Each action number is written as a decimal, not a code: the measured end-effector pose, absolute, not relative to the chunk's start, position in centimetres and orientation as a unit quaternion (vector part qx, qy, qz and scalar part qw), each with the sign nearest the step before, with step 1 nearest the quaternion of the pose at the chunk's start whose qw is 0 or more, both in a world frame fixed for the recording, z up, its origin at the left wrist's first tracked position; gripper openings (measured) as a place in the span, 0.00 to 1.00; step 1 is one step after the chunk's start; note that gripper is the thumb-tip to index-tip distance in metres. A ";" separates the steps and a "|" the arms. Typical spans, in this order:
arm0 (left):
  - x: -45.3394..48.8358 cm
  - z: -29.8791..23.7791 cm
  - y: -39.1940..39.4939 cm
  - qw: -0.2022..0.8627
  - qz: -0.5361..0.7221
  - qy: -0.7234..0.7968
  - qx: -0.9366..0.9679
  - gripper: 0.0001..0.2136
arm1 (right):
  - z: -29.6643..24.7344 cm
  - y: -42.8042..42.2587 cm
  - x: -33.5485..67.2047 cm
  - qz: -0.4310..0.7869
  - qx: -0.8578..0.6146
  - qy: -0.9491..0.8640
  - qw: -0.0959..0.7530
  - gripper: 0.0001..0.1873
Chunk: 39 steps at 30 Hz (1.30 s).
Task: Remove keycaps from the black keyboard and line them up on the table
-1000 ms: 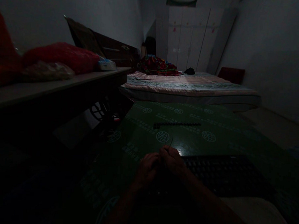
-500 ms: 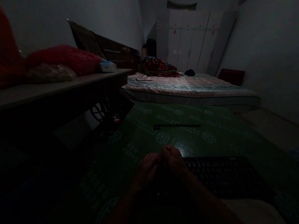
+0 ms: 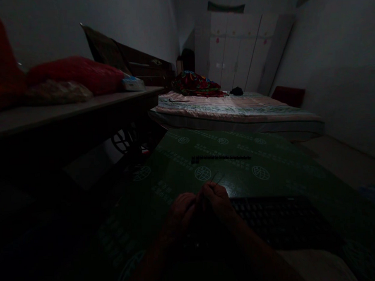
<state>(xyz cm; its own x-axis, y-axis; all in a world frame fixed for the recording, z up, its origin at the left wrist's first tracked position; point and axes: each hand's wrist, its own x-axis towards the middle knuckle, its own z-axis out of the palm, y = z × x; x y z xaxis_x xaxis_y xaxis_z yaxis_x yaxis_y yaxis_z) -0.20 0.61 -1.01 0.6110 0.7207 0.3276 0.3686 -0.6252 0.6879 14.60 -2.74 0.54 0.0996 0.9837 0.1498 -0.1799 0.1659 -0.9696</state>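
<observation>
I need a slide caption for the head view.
Left hand and right hand meet at a keyboard, thin wires poking out, black pieces beyond.

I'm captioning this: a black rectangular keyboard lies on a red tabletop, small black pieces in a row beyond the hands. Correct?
The colour is wrong: the head view shows a green, not red, printed tabletop under the black rectangular keyboard.

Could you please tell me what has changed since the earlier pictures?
The thin prongs in the right hand have swung rightward. Nothing was visibly picked up or released. The left hand stays close beside it; the keyboard and row of small black pieces are unmoved.
</observation>
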 end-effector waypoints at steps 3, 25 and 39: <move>-0.2 -0.4 0.3 0.330 0.294 0.362 0.821 0.11 | 1.1 -3.0 14.7 0.481 -0.430 -0.464 0.607 0.20; 0.0 1.8 -0.4 0.643 0.364 0.441 0.510 0.09 | 2.2 -3.3 14.5 0.524 -0.339 -0.455 0.636 0.18; -1.1 2.2 -0.1 0.777 0.375 0.371 0.342 0.12 | 3.4 -4.1 13.4 0.502 -0.343 -0.491 0.624 0.13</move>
